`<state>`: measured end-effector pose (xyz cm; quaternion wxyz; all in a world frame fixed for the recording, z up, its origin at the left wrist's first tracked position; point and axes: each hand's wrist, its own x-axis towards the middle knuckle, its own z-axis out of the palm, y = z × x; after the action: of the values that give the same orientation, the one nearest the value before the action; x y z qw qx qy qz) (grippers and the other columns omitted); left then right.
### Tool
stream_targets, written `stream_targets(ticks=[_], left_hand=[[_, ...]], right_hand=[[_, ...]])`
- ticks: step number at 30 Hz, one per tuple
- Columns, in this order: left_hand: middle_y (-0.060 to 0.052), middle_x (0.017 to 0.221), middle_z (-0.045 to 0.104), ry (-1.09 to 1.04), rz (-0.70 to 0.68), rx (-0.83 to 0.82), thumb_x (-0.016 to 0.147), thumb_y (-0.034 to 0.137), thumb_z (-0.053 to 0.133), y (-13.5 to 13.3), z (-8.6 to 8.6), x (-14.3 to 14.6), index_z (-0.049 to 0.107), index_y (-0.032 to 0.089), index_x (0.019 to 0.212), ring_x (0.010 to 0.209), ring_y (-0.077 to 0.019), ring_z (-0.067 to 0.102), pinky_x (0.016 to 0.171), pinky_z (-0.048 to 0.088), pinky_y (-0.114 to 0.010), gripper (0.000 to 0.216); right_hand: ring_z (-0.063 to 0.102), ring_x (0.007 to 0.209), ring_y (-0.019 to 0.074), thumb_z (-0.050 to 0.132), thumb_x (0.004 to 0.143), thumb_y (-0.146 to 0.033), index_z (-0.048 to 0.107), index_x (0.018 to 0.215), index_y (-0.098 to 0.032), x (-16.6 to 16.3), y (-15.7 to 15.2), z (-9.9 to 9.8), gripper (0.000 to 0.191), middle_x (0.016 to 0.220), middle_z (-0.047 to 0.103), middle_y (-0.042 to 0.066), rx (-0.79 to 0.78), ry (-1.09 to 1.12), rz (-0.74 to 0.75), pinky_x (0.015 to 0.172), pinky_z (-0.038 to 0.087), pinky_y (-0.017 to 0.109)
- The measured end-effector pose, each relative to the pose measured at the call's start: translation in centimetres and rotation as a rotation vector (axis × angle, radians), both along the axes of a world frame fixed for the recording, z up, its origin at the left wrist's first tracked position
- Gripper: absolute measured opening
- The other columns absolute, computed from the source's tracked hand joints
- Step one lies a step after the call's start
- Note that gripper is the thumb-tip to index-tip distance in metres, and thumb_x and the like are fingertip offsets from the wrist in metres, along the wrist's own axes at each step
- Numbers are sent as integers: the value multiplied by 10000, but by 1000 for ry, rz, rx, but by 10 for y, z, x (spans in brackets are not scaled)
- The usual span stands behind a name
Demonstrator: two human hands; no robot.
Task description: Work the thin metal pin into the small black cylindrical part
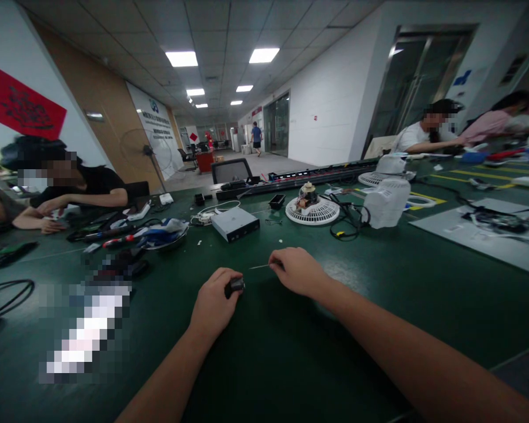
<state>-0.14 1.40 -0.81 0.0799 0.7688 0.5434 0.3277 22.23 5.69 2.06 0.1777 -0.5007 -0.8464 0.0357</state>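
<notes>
My left hand [215, 301] rests on the green table [291, 352], its fingers closed around a small black part [235, 286]. Just to its right, my right hand [296, 270] is closed in a pinch on a thin metal tool [260, 267], a slim rod whose tip points left toward the black part. The two hands sit close together near the table's middle, a short gap between them.
Behind my hands lie a grey box [235, 223], a fan motor on a white grille [312, 208], a white fan housing [385, 202], cables and screwdrivers [114, 239]. Other people sit at the left [74, 182] and far right [427, 135].
</notes>
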Motion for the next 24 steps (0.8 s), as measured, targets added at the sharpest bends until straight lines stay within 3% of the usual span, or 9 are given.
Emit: stream_targets(ticks=[5,9,12,17,24], left_hand=[[-20,1152,663,148,-54,57,804,106,612,0,-4,0,663,260,1103,1007,-211,628,897,504,-387,340],[-38,1141,685,265,-128,151,806,77,607,-2,-1,4,665,237,1123,998,-224,632,873,511,-401,360],[-49,1127,693,288,-172,204,811,61,592,-4,1,5,668,225,1119,1001,-226,633,874,510,-403,357],[-40,1136,687,279,-153,185,814,67,580,-4,-1,4,663,244,1128,998,-226,630,865,507,-399,370],[-42,1130,682,177,22,64,813,159,603,0,-4,0,664,238,1113,971,-234,651,852,520,-390,317]], right_hand=[[617,749,184,410,941,-276,595,975,-185,-4,1,-5,209,847,680,61,-185,188,-118,630,369,280],[584,665,154,589,837,-366,599,966,-183,-14,0,-11,224,767,649,28,-363,327,-83,565,361,248],[569,621,141,644,777,-337,618,1036,-186,-19,-3,-13,302,732,639,13,-430,344,-30,540,359,239],[573,617,148,650,765,-377,678,1010,-204,-20,-6,-12,301,732,654,24,-397,256,-3,526,348,247],[589,659,165,693,741,-408,724,928,-279,-22,-3,-18,228,754,670,4,-320,174,-12,541,350,263]])
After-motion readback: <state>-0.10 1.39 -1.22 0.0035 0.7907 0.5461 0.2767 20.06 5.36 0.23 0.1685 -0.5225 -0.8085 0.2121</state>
